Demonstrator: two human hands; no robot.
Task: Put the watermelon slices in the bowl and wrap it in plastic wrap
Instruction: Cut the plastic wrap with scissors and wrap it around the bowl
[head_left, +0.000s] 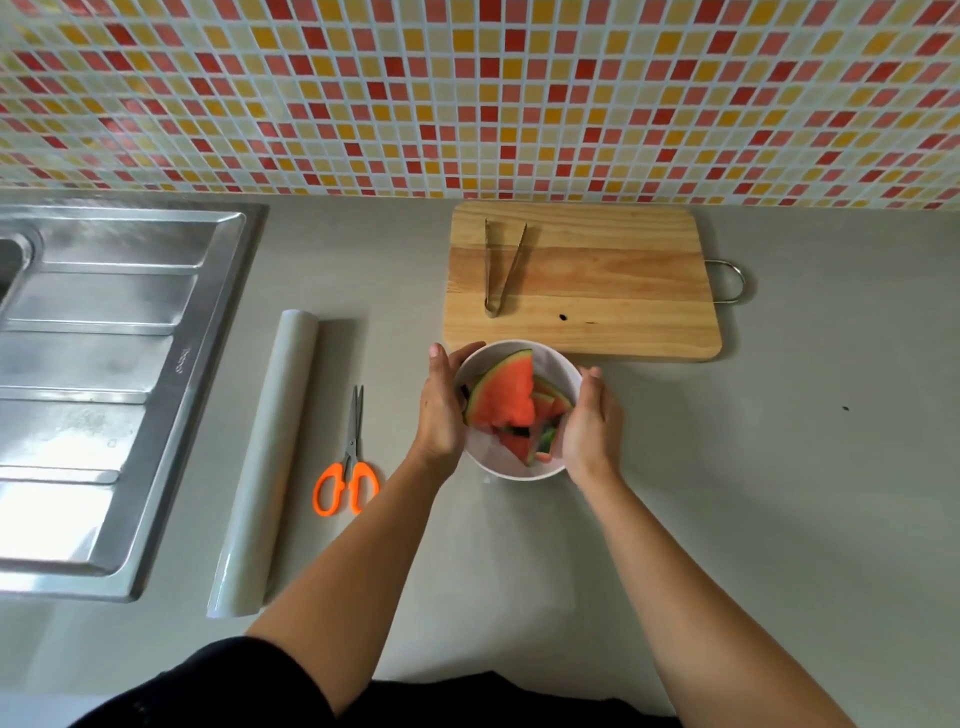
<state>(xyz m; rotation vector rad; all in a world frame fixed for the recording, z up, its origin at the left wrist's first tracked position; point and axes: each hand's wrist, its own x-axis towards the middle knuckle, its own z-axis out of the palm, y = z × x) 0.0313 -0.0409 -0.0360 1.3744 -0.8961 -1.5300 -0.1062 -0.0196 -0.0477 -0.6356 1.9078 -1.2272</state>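
Two bare hands cup a round white bowl (519, 465) at the middle of the grey bench (779, 467), and that two-sided grip reads as steadying or shifting it toward the wrapping gear. Going left to right: a stainless steel sink with ribbed drainer (104, 389) fills the 9 o'clock side, its raised rim a hard edge to stay off. Just beside it lies a long translucent roll of plastic wrap (265, 462), running toward the person, likely laid there so film can be drawn sideways. Next, orange-handled steel scissors (349, 462) lie blades pointing to 12 o'clock, near for cutting the sheet. The left hand (441, 410) presses flat against the bowl's 9 o'clock wall, grasping it. Inside, the red watermelon slices with green rind (506, 400) are piled, so the filling looks done and the wrap not yet begun. The right hand (589, 426) clasps the 3 o'clock wall. At 12 o'clock a pale wooden cutting board with a wire loop handle (623, 291) touches or nearly touches the bowl, with thin metal tongs (501, 267) resting on it. Open bench spreads at 3 and 6 o'clock, ample room for spreading film.
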